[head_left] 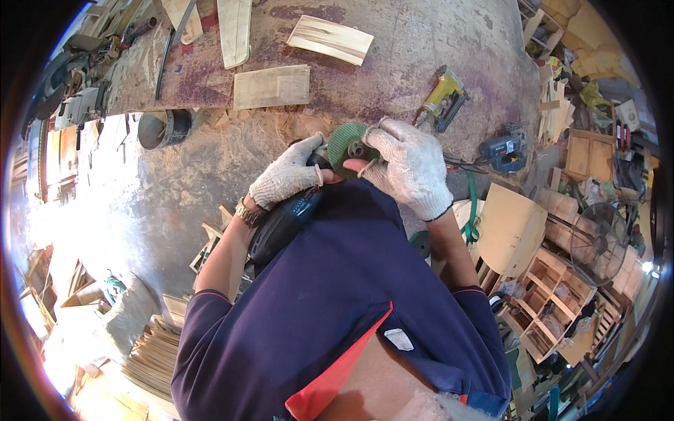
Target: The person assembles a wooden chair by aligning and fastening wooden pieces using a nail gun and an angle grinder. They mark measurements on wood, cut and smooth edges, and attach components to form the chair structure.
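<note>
An angle grinder (pixel 286 219) with a dark body lies along my left forearm, its head pointing away from me. My left hand (pixel 288 174), in a white knit glove with the thumb tip bare, is closed round the grinder near its head. A green round disc (pixel 342 149) sits at the grinder's head, with a dark hub nut (pixel 357 149) at its middle. My right hand (pixel 411 163), gloved the same way, has its fingers curled on the disc's right edge beside the nut. Its thumb presses near the lower rim.
Ahead is a worn workbench (pixel 393 77) bearing a pale wood block (pixel 330 39), a flat board (pixel 272 87) and a yellow nail gun (pixel 444 98). A blue power tool (pixel 504 149) lies right of my hand. At far right stand a fan (pixel 598 243) and a wooden compartment rack (pixel 549 302).
</note>
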`<state>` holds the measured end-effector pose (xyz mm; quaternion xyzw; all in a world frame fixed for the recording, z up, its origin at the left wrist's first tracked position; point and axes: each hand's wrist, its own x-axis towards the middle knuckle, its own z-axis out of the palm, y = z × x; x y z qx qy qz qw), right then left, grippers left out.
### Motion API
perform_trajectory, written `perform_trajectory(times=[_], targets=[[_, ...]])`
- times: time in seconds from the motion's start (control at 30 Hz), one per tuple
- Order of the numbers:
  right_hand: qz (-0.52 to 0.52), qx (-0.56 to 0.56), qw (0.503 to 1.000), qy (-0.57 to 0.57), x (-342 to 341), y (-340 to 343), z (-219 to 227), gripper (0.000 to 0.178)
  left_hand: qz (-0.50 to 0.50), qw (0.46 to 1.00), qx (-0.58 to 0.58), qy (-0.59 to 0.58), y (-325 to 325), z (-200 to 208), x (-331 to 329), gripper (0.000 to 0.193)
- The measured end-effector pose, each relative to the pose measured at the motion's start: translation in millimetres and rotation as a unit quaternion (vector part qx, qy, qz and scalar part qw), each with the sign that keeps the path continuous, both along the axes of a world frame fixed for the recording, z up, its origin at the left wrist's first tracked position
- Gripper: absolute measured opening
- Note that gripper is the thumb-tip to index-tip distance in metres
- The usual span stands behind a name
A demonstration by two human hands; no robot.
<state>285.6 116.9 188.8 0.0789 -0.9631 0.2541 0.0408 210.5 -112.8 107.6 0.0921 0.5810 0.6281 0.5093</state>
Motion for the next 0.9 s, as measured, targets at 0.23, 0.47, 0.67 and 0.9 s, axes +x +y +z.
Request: perform_trajectory(times=[0.23, 0.47, 0.67, 0.9], targets=[[-0.005, -0.066, 0.995, 0.07, 5.2, 3.2, -1.5, 0.044, -0.001, 1.0, 0.013, -0.007, 2.9, 3.4, -1.0, 0.057], [0.014, -0.072, 0.996, 0.043, 12.7, 3.3, -7.7, 0.036, -0.008, 1.0, -0.002, 0.026, 4.7, 2.9, -1.1, 0.052], [-0.026, -0.098, 0.993, 0.066, 16.4, -2.7, -19.2, 0.035, -0.009, 0.999, -0.016, 0.038, 4.5, 4.9, -0.8, 0.052], [-0.057, -0.136, 0.982, 0.119, 18.8, -13.0, -26.5, 0.024, 0.011, 1.0, -0.003, 0.003, 4.3, 11.5, 2.9, 0.052]])
